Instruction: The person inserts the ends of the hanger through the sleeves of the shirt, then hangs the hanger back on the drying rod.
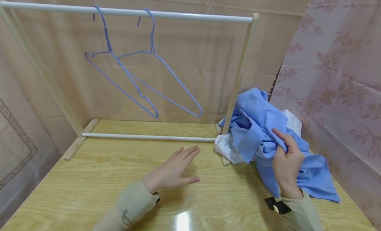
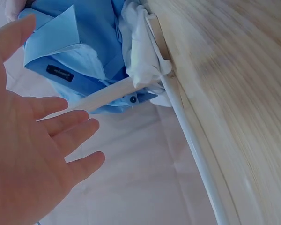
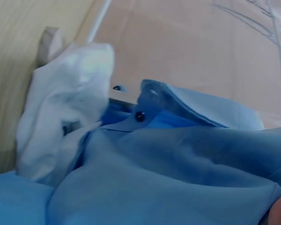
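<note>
Bunched at the right end of the table is a blue collared shirt [image 1: 262,107], its dark label and buttons showing in the left wrist view. My right hand [image 1: 287,166] pinches a fold of it between thumb and fingers. A white garment [image 1: 227,148] pokes out under the shirt, by the foot of the rack's right post. My left hand [image 1: 171,173] hovers over the table, fingers straight and spread, holding nothing; its palm faces the shirt in the left wrist view. Two blue wire hangers [image 1: 131,73] [image 1: 175,77] hang bare from the rack's top bar [image 1: 190,16].
The wooden rack's right post [image 1: 239,72] rises beside the heap of clothes, and its left foot [image 1: 81,140] rests far left. A white lower bar [image 1: 148,137] crosses low over the wood-grain table [image 1: 89,191]. Beige and floral cloth [image 1: 336,69] hangs behind and at the sides.
</note>
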A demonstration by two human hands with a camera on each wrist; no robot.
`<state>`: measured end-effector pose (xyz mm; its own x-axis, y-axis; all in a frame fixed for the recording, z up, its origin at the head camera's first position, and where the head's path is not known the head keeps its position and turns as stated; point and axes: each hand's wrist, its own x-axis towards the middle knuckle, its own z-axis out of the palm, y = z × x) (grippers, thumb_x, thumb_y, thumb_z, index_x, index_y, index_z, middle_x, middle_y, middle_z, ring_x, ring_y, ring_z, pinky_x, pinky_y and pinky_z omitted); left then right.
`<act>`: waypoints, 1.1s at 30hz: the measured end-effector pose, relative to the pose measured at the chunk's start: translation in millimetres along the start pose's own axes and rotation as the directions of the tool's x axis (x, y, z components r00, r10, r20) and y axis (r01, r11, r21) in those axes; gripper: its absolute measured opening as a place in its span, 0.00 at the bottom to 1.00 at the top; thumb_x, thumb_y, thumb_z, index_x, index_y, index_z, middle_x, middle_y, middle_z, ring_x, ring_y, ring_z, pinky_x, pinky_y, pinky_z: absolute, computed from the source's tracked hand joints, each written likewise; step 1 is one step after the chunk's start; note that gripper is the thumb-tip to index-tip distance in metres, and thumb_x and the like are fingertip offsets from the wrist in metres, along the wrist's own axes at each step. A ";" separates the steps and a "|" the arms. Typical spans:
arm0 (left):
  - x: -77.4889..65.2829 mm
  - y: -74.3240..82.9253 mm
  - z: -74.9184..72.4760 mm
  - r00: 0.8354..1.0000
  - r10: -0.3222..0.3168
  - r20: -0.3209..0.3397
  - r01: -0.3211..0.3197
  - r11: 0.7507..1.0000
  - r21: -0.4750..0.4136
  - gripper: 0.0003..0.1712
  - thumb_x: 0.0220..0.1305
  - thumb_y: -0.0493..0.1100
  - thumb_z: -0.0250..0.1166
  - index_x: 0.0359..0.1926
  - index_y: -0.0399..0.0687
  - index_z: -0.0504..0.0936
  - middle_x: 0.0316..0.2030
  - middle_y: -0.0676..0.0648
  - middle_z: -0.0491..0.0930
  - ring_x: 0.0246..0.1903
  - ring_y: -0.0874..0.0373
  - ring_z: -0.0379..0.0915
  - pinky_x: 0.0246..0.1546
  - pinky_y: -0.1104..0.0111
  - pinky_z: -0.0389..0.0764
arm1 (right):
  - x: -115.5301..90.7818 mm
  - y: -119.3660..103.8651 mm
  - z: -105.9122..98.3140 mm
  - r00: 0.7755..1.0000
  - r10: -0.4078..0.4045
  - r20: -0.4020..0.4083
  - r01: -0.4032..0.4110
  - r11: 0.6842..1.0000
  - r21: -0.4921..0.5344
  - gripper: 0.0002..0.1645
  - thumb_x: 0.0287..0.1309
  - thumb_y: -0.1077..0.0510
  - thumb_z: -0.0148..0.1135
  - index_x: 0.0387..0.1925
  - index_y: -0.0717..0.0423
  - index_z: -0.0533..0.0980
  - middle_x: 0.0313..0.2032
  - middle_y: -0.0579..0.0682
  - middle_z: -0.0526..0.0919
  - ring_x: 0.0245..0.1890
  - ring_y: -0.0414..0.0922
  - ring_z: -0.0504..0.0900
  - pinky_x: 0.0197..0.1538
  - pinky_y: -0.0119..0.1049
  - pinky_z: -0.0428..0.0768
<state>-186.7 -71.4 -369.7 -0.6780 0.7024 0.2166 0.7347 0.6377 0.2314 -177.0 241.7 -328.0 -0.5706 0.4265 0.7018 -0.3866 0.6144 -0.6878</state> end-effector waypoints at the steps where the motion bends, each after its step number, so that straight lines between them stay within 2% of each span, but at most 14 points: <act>1: 1.7 1.1 -0.3 1.000 0.000 0.006 0.000 1.000 0.000 0.49 0.59 0.67 0.50 0.70 0.44 0.45 0.69 0.45 0.48 0.69 0.58 0.42 0.68 0.60 0.41 | 0.0 -2.5 -0.8 1.000 0.000 -0.001 0.000 1.000 0.012 0.29 0.51 0.76 0.42 0.44 0.50 0.81 0.42 0.49 0.82 0.48 0.32 0.75 0.50 0.21 0.68; 7: 14.2 8.0 0.8 0.999 0.036 -0.006 -0.036 0.999 -0.002 0.49 0.59 0.65 0.53 0.70 0.43 0.46 0.69 0.44 0.50 0.68 0.56 0.44 0.67 0.58 0.45 | -0.6 -16.2 -6.0 1.000 0.011 -0.008 -0.011 0.999 0.046 0.25 0.53 0.75 0.44 0.43 0.53 0.81 0.41 0.42 0.82 0.48 0.33 0.76 0.50 0.23 0.69; 11: 20.5 12.9 1.0 0.999 0.036 -0.001 -0.036 0.999 -0.009 0.50 0.59 0.65 0.53 0.70 0.43 0.44 0.69 0.44 0.48 0.68 0.54 0.44 0.67 0.60 0.45 | -1.7 -22.7 -10.0 1.000 -0.002 -0.009 0.003 0.997 0.075 0.24 0.54 0.75 0.44 0.42 0.55 0.81 0.40 0.46 0.82 0.47 0.34 0.76 0.50 0.24 0.69; 14: 24.0 15.5 0.9 0.999 0.040 -0.012 -0.040 0.999 0.000 0.51 0.59 0.65 0.54 0.70 0.42 0.43 0.69 0.44 0.48 0.68 0.52 0.45 0.67 0.60 0.46 | -3.2 -28.1 -12.4 0.999 -0.042 -0.002 0.042 0.994 0.101 0.23 0.53 0.76 0.45 0.41 0.58 0.81 0.39 0.53 0.82 0.45 0.34 0.77 0.50 0.24 0.70; 17: 28.3 16.3 2.2 0.998 0.058 -0.034 -0.057 0.998 0.007 0.51 0.58 0.64 0.55 0.70 0.41 0.43 0.69 0.44 0.48 0.68 0.51 0.46 0.67 0.59 0.48 | -5.8 -36.1 -15.0 0.997 -0.083 0.003 0.082 0.989 0.125 0.22 0.53 0.77 0.45 0.39 0.61 0.82 0.38 0.53 0.82 0.44 0.35 0.77 0.50 0.25 0.70; 22: 34.7 17.3 5.5 0.995 0.079 -0.066 -0.080 0.997 -0.015 0.52 0.58 0.63 0.56 0.70 0.41 0.42 0.69 0.43 0.46 0.67 0.50 0.47 0.66 0.60 0.51 | -11.1 -46.8 -18.1 0.988 -0.151 0.018 0.146 0.977 0.155 0.22 0.52 0.78 0.43 0.37 0.62 0.82 0.38 0.47 0.82 0.44 0.37 0.78 0.50 0.26 0.70; 26: 38.2 19.4 6.5 0.994 0.076 -0.078 -0.081 0.995 -0.056 0.52 0.57 0.62 0.57 0.70 0.40 0.42 0.70 0.42 0.45 0.67 0.50 0.46 0.65 0.59 0.52 | -15.4 -54.4 -19.3 0.982 -0.187 0.032 0.178 0.967 0.180 0.22 0.50 0.79 0.43 0.36 0.64 0.81 0.38 0.47 0.82 0.43 0.37 0.77 0.49 0.25 0.70; 33: 47.1 22.4 9.8 0.993 0.073 -0.088 -0.080 0.994 -0.071 0.54 0.57 0.62 0.58 0.70 0.41 0.39 0.70 0.42 0.42 0.68 0.52 0.42 0.66 0.60 0.51 | -26.8 -72.9 -27.4 0.965 -0.256 0.063 0.237 0.945 0.224 0.23 0.48 0.81 0.43 0.38 0.66 0.80 0.36 0.57 0.81 0.41 0.38 0.77 0.46 0.23 0.71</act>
<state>-202.0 -20.9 -363.6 -0.6219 0.7166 0.3158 0.7827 0.5559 0.2799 -113.7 203.7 -291.6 -0.4971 0.2119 0.8414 -0.6629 0.5330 -0.5259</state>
